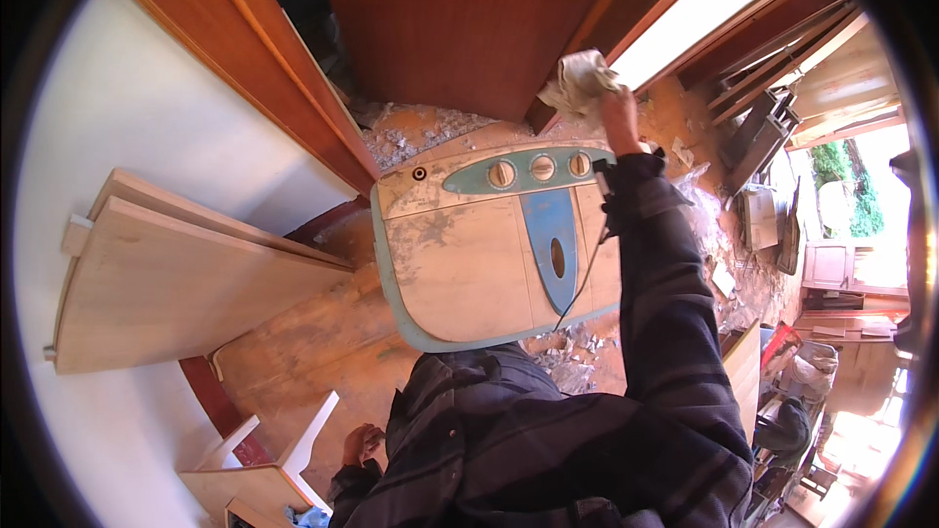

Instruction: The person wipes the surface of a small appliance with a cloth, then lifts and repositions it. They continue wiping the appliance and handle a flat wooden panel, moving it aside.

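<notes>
My right hand (621,119) grips a crumpled, off-white cloth (583,84) beyond the far right corner of a twin-tub washing machine (462,257). The machine's cream top is stained with grey smears. Three knobs (542,168) line its green control panel (473,177), and a blue strip (550,235) with an oval opening runs across the lids. A thin dark cord (587,271) hangs over the top near my right sleeve, which hides the machine's right end. Low at my left side is my left hand (362,444), its fingers curled; whether it holds anything is unclear.
A reddish-brown wooden door (469,29) stands just behind the machine. Pale boards (183,271) lean on the left wall. An upturned piece of furniture (249,480) sits at lower left. Scraps litter the floor (293,352), and a box (760,218) lies among timber at right.
</notes>
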Demonstrator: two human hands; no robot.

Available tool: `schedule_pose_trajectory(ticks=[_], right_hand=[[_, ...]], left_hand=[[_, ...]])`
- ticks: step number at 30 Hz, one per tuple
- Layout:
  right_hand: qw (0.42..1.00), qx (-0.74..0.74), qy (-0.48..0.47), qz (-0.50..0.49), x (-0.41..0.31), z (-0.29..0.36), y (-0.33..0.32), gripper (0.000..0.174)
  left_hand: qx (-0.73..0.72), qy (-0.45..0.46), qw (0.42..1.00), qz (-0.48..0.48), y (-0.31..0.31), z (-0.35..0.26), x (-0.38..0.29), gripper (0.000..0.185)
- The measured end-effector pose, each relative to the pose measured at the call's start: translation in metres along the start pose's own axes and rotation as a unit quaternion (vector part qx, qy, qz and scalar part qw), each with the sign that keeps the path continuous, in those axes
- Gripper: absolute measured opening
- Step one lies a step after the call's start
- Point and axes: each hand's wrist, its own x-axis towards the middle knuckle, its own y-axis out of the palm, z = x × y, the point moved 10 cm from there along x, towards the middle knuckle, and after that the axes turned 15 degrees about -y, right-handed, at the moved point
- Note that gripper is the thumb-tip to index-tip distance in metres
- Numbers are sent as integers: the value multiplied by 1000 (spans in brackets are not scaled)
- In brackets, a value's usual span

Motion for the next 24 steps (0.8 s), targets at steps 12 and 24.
schedule_pose_trajectory(ticks=[12, 24], right_hand=[[926, -340, -155, 46, -130, 17, 41, 34], [950, -222, -199, 95, -223, 117, 190, 44]], left_hand=[[-22, 8, 1000, 14, 32, 3, -2, 39], [25, -19, 999, -8, 7, 37, 9, 44]])
